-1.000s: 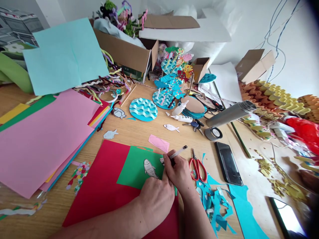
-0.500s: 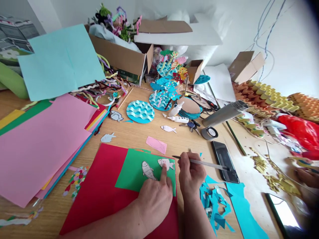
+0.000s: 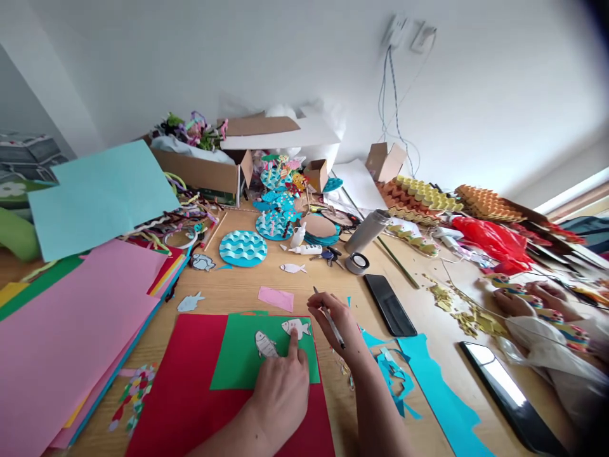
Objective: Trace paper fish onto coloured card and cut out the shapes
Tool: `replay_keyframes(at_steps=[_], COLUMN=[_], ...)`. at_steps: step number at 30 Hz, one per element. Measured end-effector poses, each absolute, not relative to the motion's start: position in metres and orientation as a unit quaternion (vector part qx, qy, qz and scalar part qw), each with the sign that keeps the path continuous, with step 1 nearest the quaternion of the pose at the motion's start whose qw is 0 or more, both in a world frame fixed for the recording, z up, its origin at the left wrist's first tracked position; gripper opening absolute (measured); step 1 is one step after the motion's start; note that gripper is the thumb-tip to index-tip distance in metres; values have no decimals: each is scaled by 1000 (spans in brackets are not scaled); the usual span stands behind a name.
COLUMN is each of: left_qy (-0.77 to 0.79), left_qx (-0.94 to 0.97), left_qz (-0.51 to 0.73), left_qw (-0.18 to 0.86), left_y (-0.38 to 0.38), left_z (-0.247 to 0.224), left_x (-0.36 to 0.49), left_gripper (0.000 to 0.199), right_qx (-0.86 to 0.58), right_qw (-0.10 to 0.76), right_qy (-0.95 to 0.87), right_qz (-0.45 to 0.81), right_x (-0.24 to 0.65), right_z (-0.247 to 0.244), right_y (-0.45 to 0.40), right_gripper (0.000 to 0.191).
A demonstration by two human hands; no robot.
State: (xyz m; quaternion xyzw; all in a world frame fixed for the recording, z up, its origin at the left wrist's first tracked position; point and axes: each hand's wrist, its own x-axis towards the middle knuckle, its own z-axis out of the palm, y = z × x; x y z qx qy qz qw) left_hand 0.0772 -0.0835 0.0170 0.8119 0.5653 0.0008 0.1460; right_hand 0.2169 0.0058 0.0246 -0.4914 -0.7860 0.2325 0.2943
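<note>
My left hand (image 3: 283, 384) presses its outstretched index finger on a small white paper fish (image 3: 299, 327). That fish lies near the upper right corner of a green paper sheet (image 3: 238, 368), which rests on a larger red sheet (image 3: 162, 381). A second, striped paper fish (image 3: 265, 343) lies to its left on the green, just above my knuckles. My right hand (image 3: 335, 317) is closed around a pen (image 3: 332, 324), held right of the green sheet with its tip pointing up and away. Beyond the sheets lies a pink paper piece (image 3: 276, 298) with a drawn outline.
Coloured paper (image 3: 61, 343) is stacked at left. Wavy blue discs (image 3: 243, 248), glue bottles (image 3: 304, 249), a metal flask (image 3: 366, 231) and a phone (image 3: 390, 304) stand or lie farther back. Blue scraps (image 3: 394, 374) are at right. Another person's hands (image 3: 533, 298) hold colourful pieces.
The view has tilted up and swung right, showing more wall and the other person's hands. My right hand has turned the pen from lying sideways to pointing away. My left finger stays on the fish.
</note>
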Motion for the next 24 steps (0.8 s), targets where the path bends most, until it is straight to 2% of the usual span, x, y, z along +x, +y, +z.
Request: replay_keyframes(at_steps=[5, 12, 20, 24], left_qy=[566, 583, 590, 589], left_qx=[811, 800, 799, 800], left_qz=[25, 75, 77, 92], left_qw=[141, 122, 82, 69], left_y=[-86, -91, -96, -99], left_z=[17, 15, 27, 34], left_x=[76, 76, 77, 75], left_gripper=[38, 34, 30, 28], right_qx=[-473, -490, -531, -533], right_qw=[262, 265, 358, 386], right_qy=[-810, -812, -750, -730], right_qz=[226, 173, 168, 185], right_x=[222, 234, 244, 241], right_z=[36, 30, 19, 20], right_y=[1, -19, -44, -46], right_gripper=[7, 16, 11, 14])
